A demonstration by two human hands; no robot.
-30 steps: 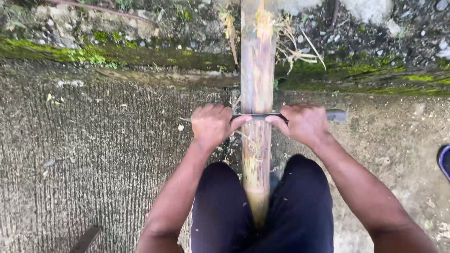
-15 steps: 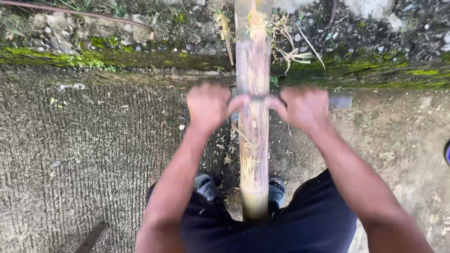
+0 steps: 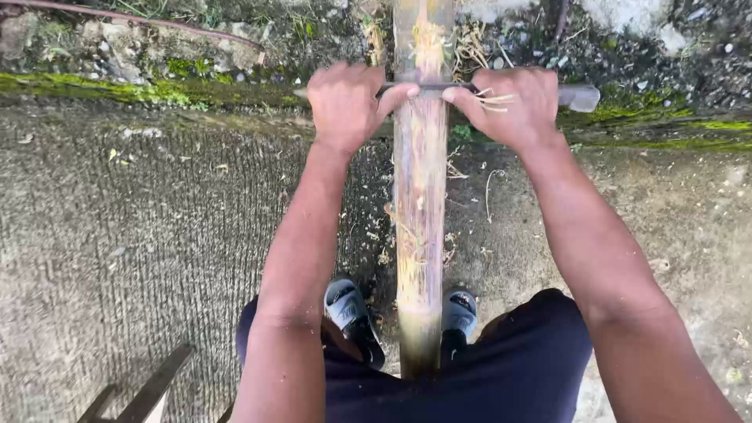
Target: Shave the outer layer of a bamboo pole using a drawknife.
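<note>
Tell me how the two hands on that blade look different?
The left hand is a closed fist with knuckles up, while the right hand has fingers stretched toward the bamboo pole. Dry fibres lie on the right hand; the left looks clean. The blade sticks out far past the right hand, barely past the left. Both grip the same blade across the pole.

Open concrete [image 3: 141,235] left of the pole [image 3: 419,235], bare but for small litter. Open ground [image 3: 689,227] on the right too. Blocked ahead by a mossy kerb [image 3: 157,90] and rubble [image 3: 627,47]. Blade [image 3: 576,95] lying crosswise over the pole between both hands [image 3: 345,102] [image 3: 513,102]. Feet [image 3: 352,313] close against the pole's near end.
</note>
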